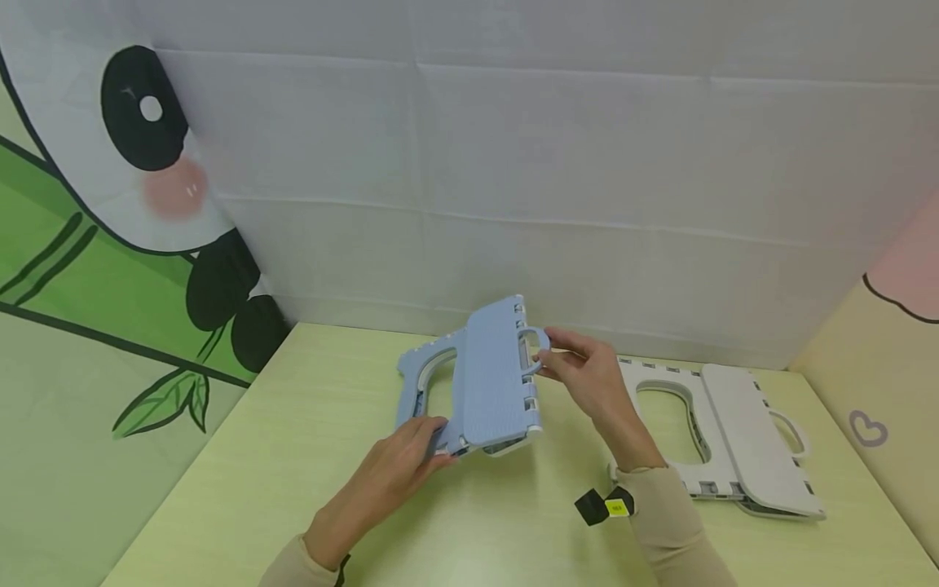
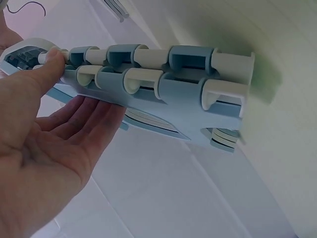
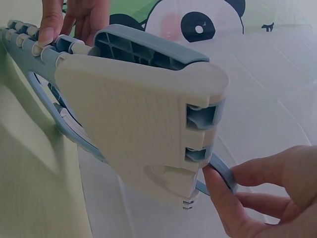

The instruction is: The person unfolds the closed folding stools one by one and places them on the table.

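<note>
A blue folding step stool [image 1: 493, 377], folded nearly flat, is held tilted above the table in the head view. My left hand [image 1: 402, 463] grips its near edge, thumb on top and fingers underneath, by the hinged leg section [image 2: 143, 82] in the left wrist view. With thumb and fingers, my right hand [image 1: 587, 371] pinches the small blue carry handle [image 3: 225, 172] on the stool's right side. A pale underside panel [image 3: 129, 109] faces the right wrist camera.
A white folding step stool [image 1: 770, 444] of the same shape lies folded on the pale yellow-green table [image 1: 293, 456] to the right, partly behind my right forearm. A white wall covering [image 1: 557, 179] rises behind, and a panda drawing [image 1: 147, 106] is at the left.
</note>
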Demonstrator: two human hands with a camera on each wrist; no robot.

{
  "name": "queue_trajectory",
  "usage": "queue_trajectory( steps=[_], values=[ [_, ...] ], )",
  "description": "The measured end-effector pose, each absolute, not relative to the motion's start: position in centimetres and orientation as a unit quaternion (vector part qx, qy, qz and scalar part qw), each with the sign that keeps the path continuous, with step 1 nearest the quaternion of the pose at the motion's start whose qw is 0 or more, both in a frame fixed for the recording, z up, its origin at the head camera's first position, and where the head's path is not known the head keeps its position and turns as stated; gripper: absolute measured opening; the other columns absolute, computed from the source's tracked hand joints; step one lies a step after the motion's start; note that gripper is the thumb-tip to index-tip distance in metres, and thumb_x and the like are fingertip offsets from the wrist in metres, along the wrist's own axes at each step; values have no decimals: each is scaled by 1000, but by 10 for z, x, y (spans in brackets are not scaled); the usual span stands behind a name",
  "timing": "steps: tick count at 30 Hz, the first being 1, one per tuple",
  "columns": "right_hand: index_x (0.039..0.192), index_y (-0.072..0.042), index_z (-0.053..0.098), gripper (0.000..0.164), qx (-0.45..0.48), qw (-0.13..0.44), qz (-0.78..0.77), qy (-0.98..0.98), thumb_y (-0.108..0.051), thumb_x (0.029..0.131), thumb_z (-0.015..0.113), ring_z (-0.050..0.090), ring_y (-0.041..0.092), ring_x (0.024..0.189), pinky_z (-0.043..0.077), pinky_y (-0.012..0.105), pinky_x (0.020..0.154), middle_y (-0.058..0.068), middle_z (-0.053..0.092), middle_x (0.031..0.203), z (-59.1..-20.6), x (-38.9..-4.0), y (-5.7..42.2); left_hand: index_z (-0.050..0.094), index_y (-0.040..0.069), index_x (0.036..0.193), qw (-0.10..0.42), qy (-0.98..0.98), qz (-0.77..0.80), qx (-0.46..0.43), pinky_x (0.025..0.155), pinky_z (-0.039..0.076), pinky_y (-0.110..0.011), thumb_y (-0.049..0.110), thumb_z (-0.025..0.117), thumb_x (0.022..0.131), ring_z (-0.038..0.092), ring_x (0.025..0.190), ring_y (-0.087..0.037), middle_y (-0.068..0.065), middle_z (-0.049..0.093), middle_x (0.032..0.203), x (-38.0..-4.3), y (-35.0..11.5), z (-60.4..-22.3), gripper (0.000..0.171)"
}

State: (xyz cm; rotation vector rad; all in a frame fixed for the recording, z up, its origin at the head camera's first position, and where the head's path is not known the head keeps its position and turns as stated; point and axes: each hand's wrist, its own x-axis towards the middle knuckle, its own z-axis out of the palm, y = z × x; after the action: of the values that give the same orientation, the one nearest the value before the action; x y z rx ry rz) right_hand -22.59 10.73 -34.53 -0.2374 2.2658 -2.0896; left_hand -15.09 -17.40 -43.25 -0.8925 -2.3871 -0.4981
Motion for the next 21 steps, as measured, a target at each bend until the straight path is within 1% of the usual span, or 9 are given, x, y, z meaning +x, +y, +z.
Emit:
queue_trajectory(
  steps=[8,14,21],
  values=[
    [143,5,55,46,-73,23,-675,734,-3,99,66,72,16,100,57,32,92,25,59,137,-339,-226,106,60,-6,117,253,-886,-202,-333,68,59,-34,20,82,87,65,87,-20,-15,66,105,-152,-172,-433,45],
    [143,5,54,47,-82,17,-671,736,-3,99,67,72,16,101,58,29,90,25,60,137,-334,-226,106,59,-6,119,235,-891,-212,-326,70,58,-33,19,82,88,64,87,-18,-15,65,107,-152,-170,-432,47],
    [144,5,54,47,-95,14,-670,736,-3,99,66,72,17,100,58,32,92,23,61,136,-327,-227,105,57,-8,122,231,-887,-229,-328,70,58,-32,19,80,90,62,86,-17,-16,64,111,-153,-167,-431,47]
  ],
)
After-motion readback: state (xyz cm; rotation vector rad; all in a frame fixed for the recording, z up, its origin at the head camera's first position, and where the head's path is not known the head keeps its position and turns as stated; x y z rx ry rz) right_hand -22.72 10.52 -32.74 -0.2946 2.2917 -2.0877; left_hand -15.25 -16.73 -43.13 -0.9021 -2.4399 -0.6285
